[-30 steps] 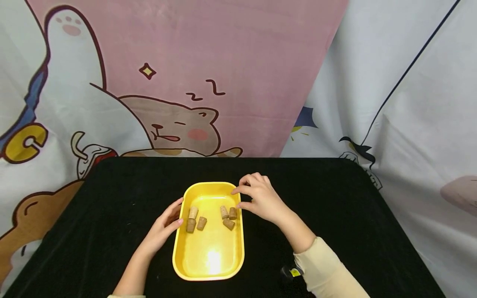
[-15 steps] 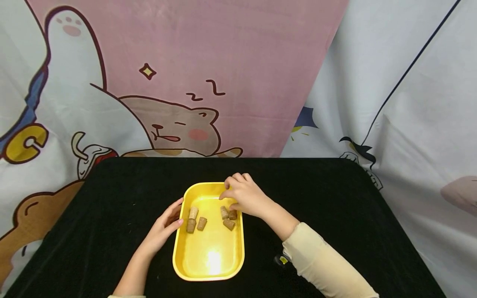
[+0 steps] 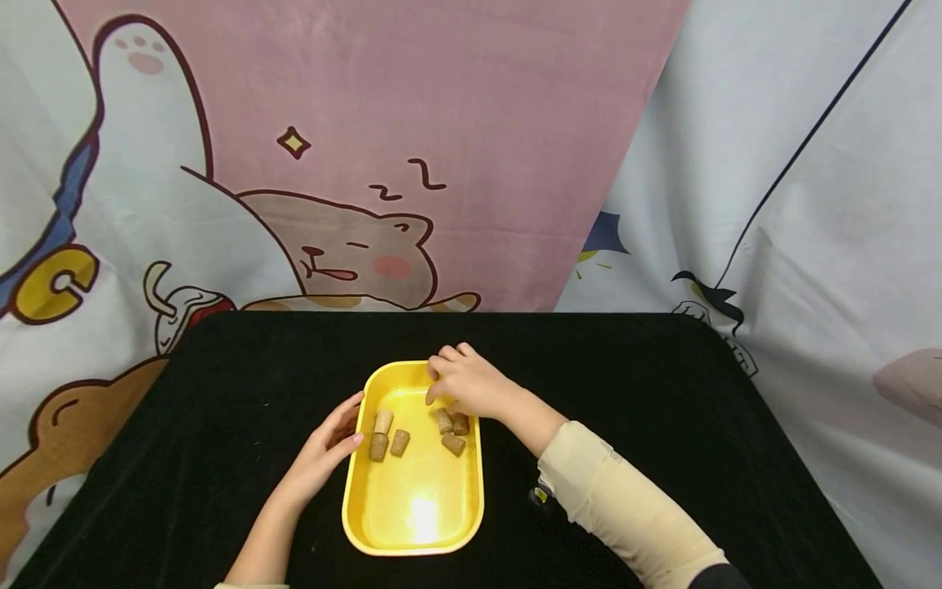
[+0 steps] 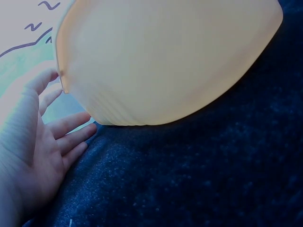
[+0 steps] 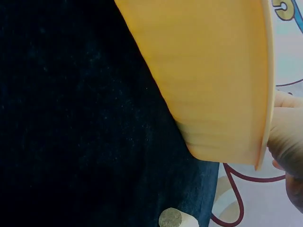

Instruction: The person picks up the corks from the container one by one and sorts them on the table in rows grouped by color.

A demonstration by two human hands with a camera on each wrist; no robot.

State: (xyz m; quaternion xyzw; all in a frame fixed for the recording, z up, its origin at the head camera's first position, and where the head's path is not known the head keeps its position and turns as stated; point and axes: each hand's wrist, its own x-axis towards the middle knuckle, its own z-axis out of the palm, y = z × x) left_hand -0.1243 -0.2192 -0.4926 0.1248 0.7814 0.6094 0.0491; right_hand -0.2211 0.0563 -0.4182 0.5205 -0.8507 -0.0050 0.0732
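A yellow rectangular tray (image 3: 414, 499) lies on the black table. Inside it, three cork stoppers (image 3: 400, 442) sit at the left, with three more corks (image 3: 452, 444) toward the right wall. My left hand (image 3: 321, 452) rests against the tray's left side, its thumb at the rim. In the left wrist view, its fingers look loosely extended along the tray's outer wall. My right hand (image 3: 474, 386) reaches over the right rim, fingers pointing down just beyond the right-hand corks. Nothing shows between those fingers; their tips are partly hidden by the hand.
Another cork (image 5: 171, 218) shows on the black cloth (image 5: 80, 132) outside the tray in the right wrist view. A small dark object with a yellow patch (image 3: 540, 495) is beside the right sleeve. A cartoon-printed curtain (image 3: 471, 164) hangs behind the table.
My right hand has moved left, from the tray's right rim to over its inside. The left hand, the tray and the visible corks have kept their places.
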